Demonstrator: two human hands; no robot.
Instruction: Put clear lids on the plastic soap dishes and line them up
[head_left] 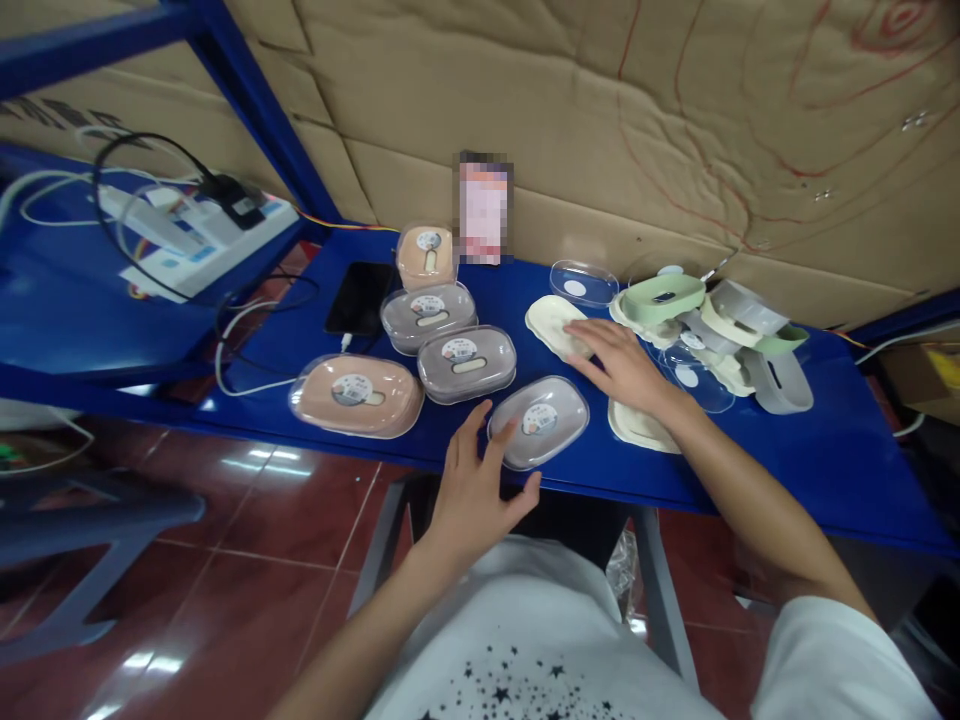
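My left hand (480,485) has its fingers apart at the near left edge of an oval clear-plastic cover (559,408) with a round label; the index fingertip overlaps its rim. Stretched out over the right end of a cream oval piece (551,318), my right hand (619,360) touches it with the fingertips. Another cream piece (637,428) lies partly hidden under my right forearm. To the left sit two grey oval boxes (484,375) with clear covers and labels, plus a peach box (315,400) in front and a second peach box (409,260) behind.
Loose green, grey and cream parts (664,297) are heaped at the right, beside clear covers (585,285). A black phone (360,298) on a cable and a blurred upright card (484,210) stand out. A power strip (217,250) with cables is left; cardboard (562,110) walls the back.
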